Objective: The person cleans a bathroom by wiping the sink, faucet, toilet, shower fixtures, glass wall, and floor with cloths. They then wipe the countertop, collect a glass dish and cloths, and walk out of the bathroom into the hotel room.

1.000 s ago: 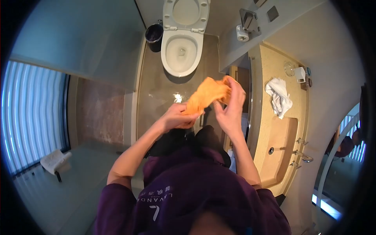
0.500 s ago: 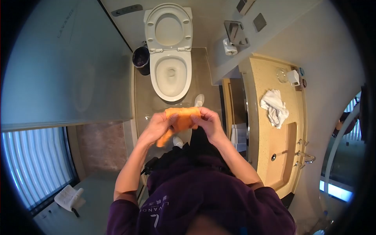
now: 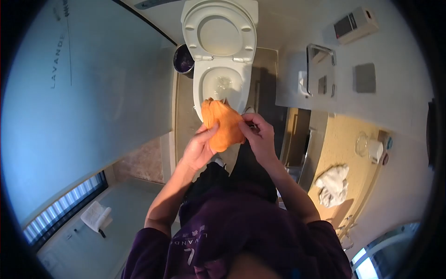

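left grip (image 3: 200,149) and right grip (image 3: 261,138) hold a soft, creased orange cloth (image 3: 225,126) near the smooth oval toilet bowl (image 3: 211,80).

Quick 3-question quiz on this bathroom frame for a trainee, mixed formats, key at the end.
1. Multiple choice: what are the left hand and right hand both holding?
a) a toilet brush
b) an orange cloth
c) a drinking glass

2. True or false: the toilet seat is raised.

3. Fill in the blank: the crumpled white cloth lies on the ____.

Key: 1. b; 2. true; 3. counter
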Tool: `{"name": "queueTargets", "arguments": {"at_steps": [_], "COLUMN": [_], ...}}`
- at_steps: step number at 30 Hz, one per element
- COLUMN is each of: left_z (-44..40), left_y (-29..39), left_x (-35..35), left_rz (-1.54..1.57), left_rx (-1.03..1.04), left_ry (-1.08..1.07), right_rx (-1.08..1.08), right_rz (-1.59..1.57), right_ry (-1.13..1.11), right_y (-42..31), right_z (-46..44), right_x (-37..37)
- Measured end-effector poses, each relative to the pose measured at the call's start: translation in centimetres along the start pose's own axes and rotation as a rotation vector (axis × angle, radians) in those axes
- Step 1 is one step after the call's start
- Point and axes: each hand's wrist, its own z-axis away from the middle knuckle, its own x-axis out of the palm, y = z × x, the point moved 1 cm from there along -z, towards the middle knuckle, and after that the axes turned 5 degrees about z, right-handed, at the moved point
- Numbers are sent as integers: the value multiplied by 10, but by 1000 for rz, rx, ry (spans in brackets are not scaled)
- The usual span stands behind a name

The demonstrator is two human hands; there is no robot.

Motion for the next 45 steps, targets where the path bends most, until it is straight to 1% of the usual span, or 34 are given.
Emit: {"name": "queueTargets", "arguments": {"at_steps": [2, 3, 6, 7, 8, 9, 10, 12, 13, 14, 16, 17, 18, 20, 21, 22, 24, 25, 27, 28, 30, 31, 32, 33, 34, 35, 36, 37, 38, 39, 40, 42, 44, 45], "left_z": [-21, -27, -42, -45, -46, -46, -47, -49, -52, -55, -63, -70, -72, -71, -68, -66, -65, -68, -84, -98, -136, -162, -190, -224, -250, -263, -276, -288, -299, -309, -317, -314, -285, -274], "left_y": [10, 14, 34, 43, 53, 66, 78, 101, 110, 117, 133, 140, 153, 188, 203, 217, 242, 251, 260, 265, 278, 287, 294, 301, 307, 306, 305, 303, 297, 292, 287, 277, 265, 257], "left_x": [3, 4, 7, 4, 1, 0, -12, -43, -52, -52, -47, -50, -44, -25, -9, 10, 50, 68, 99, 105, 115, 105, 94, 77, 65, 64, 62, 59, 56, 52, 48, 36, 25, 9], "left_rz": [12, 8, 23, -6, -35, -95, -95, -471, -535, -540, -775, -910, -913, -1108, -1061, -1056, -916, -920, -931, -929, -1238, -1249, -1162, -1094, -1023, -1023, -913, -801, -794, -844, -891, -849, -703, -690], "left_rx": [-10, 3, 52, 95, 137, 137, 144, 235, 269, 272, 420, 530, 535, 469, 392, 391, 346, 345, 336, 347, 175, 102, 73, 139, 205, 210, 179, 146, 141, 154, 168, 196, 246, 218], "left_ry": [6, 17, 16, 55, 94, 215, 209, 354, 385, 367, 311, 270, 245, 177, 119, 115, -148, -155, -347, -357, -278, -238, -162, -75, 10, 8, 52, 94, 90, 119, 148, 171, 115, 114], "right_rx": [19, 26, 16, 16, -45, -110, -118, -140, -119, -133, -493, -401, -408, -493, -434, -422, -73, -78, 25, 11, 172, 258, 350, 437, 428, -14, -484, -550, -407, -171, -57, -36, -84, -106], "right_rz": [-110, -218, -164, -162, -106, -51, -49, 76, 64, 66, 841, 931, 939, 1098, 870, 713, -130, -131, -299, -293, -6, 142, 286, 426, 426, 892, 1330, 1106, 863, 569, 414, 343, 354, 373], "right_ry": [-17, 3, -9, -19, 2, 25, 22, 152, 117, 129, 60, -19, 4, -93, -140, -206, -230, -224, 255, 256, 182, 143, 106, 72, 72, 186, 296, 378, 337, 275, 256, 250, 247, 244], "right_y": [-8, -14, -20, -27, -36, -42, -45, -48, -46, -48, -55, -43, -45, -58, -83, -100, -103, -97, -71, -66, -51, -43, -35, -29, -31, -41, -47, -44, -41, -41, -41, -43, -50, -51], "right_z": [-22, -32, -58, -64, -66, -71, -77, -87, -93, -97, -98, -96, -91, -82, -78, -81, -81, -88, -106, -110, -110, -106, -101, -101, -104, -106, -109, -118, -124, -135, -148, -179, -217, -234], "right_x": [-5, -3, -1, 1, 3, 5, 6, -2, -6, -4, 9, 11, 11, 18, 18, 9, -18, -14, -10, -5, 15, 23, 28, 27, 20, 12, 7, 1, -8, -20, -32, -54, -78, -87]}}
